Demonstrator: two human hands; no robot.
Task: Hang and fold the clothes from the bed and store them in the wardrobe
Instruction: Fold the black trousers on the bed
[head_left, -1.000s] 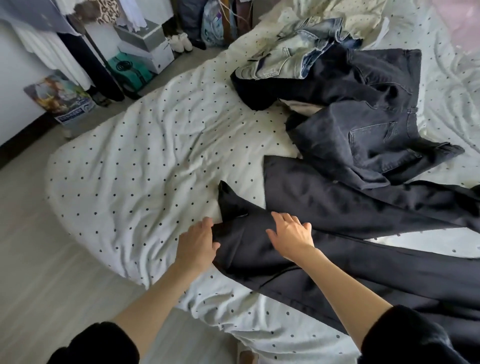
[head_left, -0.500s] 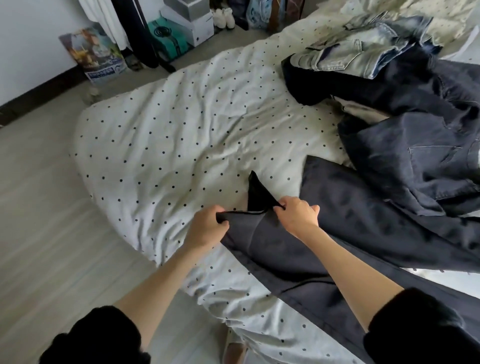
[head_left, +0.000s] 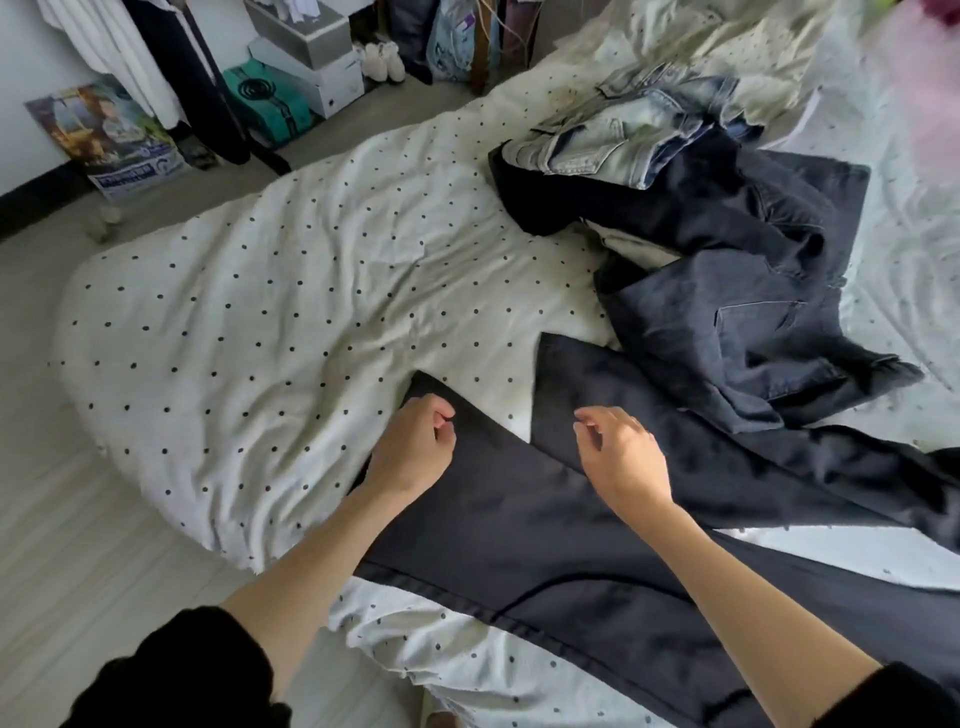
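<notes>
Both arms reach over black trousers on the bed; left hand curled, right hand loosely curled, neither grip visibly holding cloth.

Black trousers lie spread on the dotted bed. The left hand, fingers loosely curled, sits at their hem corner; the right hand hovers beside it, over the cloth, fingers slack.
</notes>
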